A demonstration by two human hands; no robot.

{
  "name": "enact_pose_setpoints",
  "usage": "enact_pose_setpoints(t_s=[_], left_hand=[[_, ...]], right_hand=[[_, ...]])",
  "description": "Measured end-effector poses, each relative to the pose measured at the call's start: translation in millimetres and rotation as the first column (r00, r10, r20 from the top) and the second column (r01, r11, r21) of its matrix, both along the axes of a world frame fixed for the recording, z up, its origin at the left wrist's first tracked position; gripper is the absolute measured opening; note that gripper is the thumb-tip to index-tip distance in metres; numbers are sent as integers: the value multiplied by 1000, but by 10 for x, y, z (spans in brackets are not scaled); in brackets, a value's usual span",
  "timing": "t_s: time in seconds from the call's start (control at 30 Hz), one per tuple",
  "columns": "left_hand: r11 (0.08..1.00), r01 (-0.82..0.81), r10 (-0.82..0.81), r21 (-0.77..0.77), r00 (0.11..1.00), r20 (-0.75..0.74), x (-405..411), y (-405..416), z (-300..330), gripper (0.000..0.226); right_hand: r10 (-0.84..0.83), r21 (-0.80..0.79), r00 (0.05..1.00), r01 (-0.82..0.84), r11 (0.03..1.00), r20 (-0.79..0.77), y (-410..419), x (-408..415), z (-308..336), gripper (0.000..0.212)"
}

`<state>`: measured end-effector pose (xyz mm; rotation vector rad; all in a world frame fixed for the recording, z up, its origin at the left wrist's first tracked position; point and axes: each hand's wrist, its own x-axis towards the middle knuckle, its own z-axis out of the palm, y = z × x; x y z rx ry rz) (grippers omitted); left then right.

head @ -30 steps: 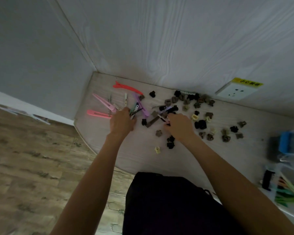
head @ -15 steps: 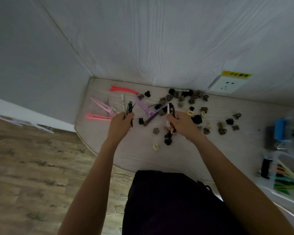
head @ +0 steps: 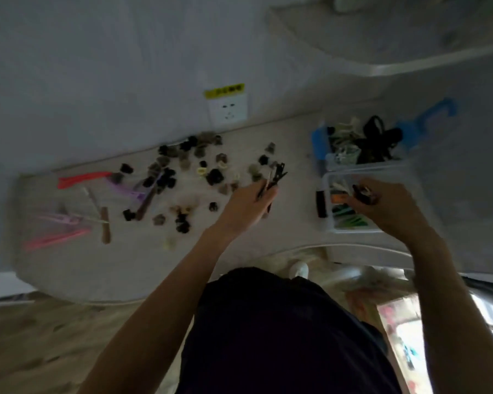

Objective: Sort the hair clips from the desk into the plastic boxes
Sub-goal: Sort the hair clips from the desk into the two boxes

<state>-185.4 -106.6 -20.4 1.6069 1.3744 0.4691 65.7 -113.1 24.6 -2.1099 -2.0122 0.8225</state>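
Note:
Many small claw clips [head: 188, 177] in black, brown and cream lie scattered on the pale desk [head: 103, 268]. Long flat clips lie at the left: a red one [head: 83, 177], pink ones [head: 54, 237], a purple one [head: 131, 191]. My left hand [head: 251, 206] is over the desk's middle, shut on a bundle of long dark clips [head: 273, 177]. My right hand [head: 382, 206] hovers over the near clear plastic box [head: 328, 223], shut on dark clips [head: 363, 193]. That box holds green and orange long clips. The far box [head: 333, 164] holds cream and black clips.
A wall socket [head: 228, 109] with a yellow label sits above the desk's back edge. A blue lid [head: 439, 115] leans behind the far box. A black object [head: 320, 203] lies left of the near box. The desk's curved front edge faces my dark-clothed lap.
Both hands lifted clips from the pile and swung right, toward the boxes. The view turned right with them, bringing the boxes fully into sight. The frame is motion-blurred.

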Motion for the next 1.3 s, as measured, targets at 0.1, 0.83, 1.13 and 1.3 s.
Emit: enact_pose_setpoints(t_s=[0.1,0.83,1.13,1.3], left_hand=[[994,98,-90,57,988,-126,506,4,-63,34],[922,252,-139,294,924,-356,1677,91,-349,36],[781,-471,560,410,819,-125,311,-578,-380,35],[577,-762,816,294,546,-189,-835,-939,-543,22]], right_hand=[[132,-108,970,-112,988,205,72,362,-201,19],[107,235,992,-120,965,68,-115,949,-526,25],[298,356,950,-248,901,-91,-113,-175,-376,18],[492,247,860,-451,858,-138,-135,-1131,-497,25]])
